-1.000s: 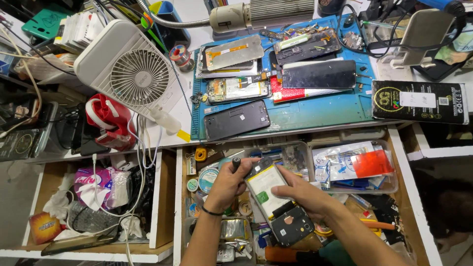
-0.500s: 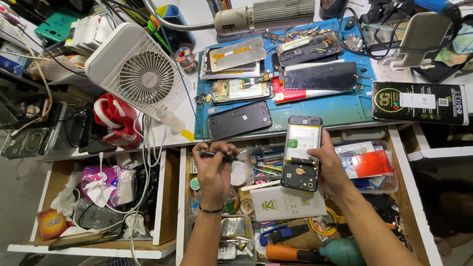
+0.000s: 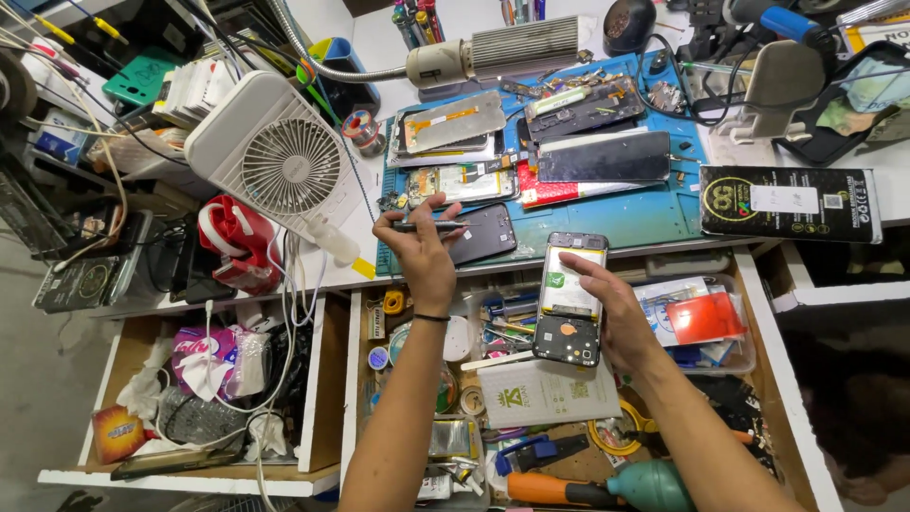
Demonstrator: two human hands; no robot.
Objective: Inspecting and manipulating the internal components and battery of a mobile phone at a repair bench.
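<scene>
My left hand [image 3: 419, 245] is raised at the front edge of the blue work mat [image 3: 654, 216], its fingers closed on a thin dark tool [image 3: 428, 227] held level. Just beyond it a black phone back [image 3: 482, 234] lies on the mat. My right hand [image 3: 614, 313] holds an opened phone [image 3: 569, 298] from underneath, above the open drawer; the phone's inside faces up, with a pale battery and a dark lower board. A white booklet [image 3: 548, 391] lies in the drawer under that hand.
Several dismantled phones and screens [image 3: 595, 156] lie on the mat. A white desk fan [image 3: 284, 166] stands left, with a lamp on a flexible neck [image 3: 493, 55] behind. A black box [image 3: 789, 202] sits right. Two open drawers [image 3: 327, 379] hold tape rolls, tools and cables.
Both hands came up out of the drawer. My right hand lifted the opened phone toward the mat's edge; my left hand took a thin tool and rose to the mat.
</scene>
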